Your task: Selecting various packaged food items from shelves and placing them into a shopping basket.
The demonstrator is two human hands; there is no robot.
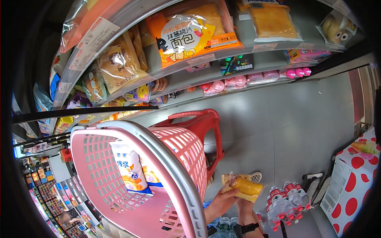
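A clear-wrapped yellow bread roll [247, 187] lies between my two hands at the lower right of the view. My left hand [223, 200] grips its near end, thumb on top. From below, my right hand [244, 205] reaches to the same package; its fingers are mostly hidden behind it. Another pale package appears just behind the roll. Left of my hands, a pink plastic basket [190, 142] with a grey handle holds white, orange and blue snack packets [131, 168]. It rests by a red plastic stool [215, 134].
Shelves [220, 53] with packaged bread [193, 35] and toys curve across the top. Shrink-wrapped water bottles [287, 197] stand on the grey floor at the lower right, beside a polka-dot freezer [351, 178]. Another person [65, 217] is far off at the lower left.
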